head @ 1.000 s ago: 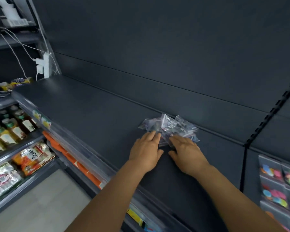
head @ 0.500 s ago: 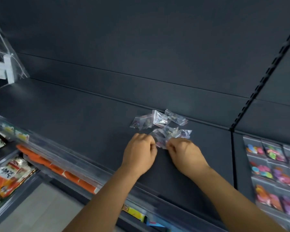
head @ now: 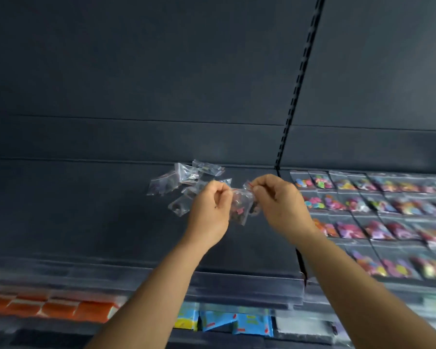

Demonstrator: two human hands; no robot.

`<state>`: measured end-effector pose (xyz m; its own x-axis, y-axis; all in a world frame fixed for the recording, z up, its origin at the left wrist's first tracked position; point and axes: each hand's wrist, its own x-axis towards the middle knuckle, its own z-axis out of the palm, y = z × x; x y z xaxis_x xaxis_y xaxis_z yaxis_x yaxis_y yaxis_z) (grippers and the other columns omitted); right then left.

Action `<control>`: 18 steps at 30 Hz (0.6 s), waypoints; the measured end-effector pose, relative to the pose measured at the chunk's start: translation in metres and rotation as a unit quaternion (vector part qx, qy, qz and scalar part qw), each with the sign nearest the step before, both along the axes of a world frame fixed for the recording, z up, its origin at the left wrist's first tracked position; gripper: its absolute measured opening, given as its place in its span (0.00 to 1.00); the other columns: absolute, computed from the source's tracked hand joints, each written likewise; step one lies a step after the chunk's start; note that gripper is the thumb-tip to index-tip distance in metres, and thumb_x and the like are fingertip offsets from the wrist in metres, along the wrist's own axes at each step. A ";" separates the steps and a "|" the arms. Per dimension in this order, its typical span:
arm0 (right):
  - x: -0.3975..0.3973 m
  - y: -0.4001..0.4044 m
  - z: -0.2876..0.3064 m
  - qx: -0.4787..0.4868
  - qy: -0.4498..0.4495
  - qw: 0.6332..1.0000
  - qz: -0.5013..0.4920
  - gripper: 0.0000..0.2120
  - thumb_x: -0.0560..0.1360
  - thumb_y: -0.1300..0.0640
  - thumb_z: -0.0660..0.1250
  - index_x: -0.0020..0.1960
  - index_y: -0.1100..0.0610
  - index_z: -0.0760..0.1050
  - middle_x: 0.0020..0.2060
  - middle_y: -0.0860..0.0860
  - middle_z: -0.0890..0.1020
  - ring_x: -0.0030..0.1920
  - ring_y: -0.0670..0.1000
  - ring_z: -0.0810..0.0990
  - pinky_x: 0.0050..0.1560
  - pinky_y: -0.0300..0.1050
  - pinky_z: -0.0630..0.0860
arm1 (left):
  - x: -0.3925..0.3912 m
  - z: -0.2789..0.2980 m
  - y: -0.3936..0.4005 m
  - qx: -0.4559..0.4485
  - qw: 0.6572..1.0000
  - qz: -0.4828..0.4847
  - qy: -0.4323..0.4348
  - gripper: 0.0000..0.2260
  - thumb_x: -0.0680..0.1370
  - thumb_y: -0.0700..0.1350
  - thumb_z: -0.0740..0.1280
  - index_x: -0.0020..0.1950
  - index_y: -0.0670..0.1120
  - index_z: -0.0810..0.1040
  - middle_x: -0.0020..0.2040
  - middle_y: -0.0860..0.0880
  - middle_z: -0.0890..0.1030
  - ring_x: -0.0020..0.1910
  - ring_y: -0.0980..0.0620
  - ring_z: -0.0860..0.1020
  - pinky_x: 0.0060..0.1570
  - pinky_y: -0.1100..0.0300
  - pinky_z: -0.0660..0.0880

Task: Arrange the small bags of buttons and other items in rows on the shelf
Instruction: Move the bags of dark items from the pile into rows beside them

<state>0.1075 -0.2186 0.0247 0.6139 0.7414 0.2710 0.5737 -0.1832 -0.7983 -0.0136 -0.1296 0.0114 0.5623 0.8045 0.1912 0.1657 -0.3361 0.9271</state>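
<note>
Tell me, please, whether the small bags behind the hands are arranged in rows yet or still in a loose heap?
Still a loose heap: the clear bags lie overlapping at odd angles on the dark shelf.

A loose heap of small clear plastic bags is seen at frame centre on the dark flat shelf. Rows of small clear bags of coloured buttons are laid at right, beyond the slotted black upright. Orange packets are placed beneath, lower left.

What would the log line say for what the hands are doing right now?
left hand: pinches small bag | right hand: pinches same bag | loose pile: on shelf | sorted rows: right section
</note>
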 end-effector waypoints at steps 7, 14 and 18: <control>0.032 -0.069 0.005 0.012 0.090 0.995 -0.041 0.10 0.77 0.59 0.62 0.42 0.51 0.79 0.29 0.48 0.81 0.25 0.41 0.72 0.26 0.33 0.68 | 0.049 0.001 -0.050 -0.056 0.993 -0.105 -0.021 0.06 0.79 0.41 0.63 0.43 0.48 0.75 0.35 0.51 0.81 0.31 0.60 0.79 0.29 0.68 0.70; 0.079 -0.147 0.005 0.054 0.155 0.979 -0.121 0.09 0.78 0.55 0.62 0.43 0.53 0.79 0.30 0.50 0.80 0.30 0.47 0.75 0.34 0.46 0.74 | 0.115 0.007 -0.115 -0.067 0.977 -0.200 -0.026 0.04 0.77 0.42 0.67 0.45 0.50 0.81 0.40 0.54 0.84 0.38 0.61 0.81 0.37 0.70 0.75; 0.112 -0.201 0.009 0.104 0.217 0.963 -0.122 0.04 0.74 0.55 0.69 0.45 0.55 0.79 0.32 0.46 0.83 0.33 0.43 0.79 0.36 0.39 0.76 | 0.162 0.010 -0.163 -0.077 0.975 -0.208 -0.028 0.07 0.78 0.44 0.65 0.42 0.50 0.80 0.37 0.52 0.84 0.39 0.51 0.81 0.41 0.58 0.79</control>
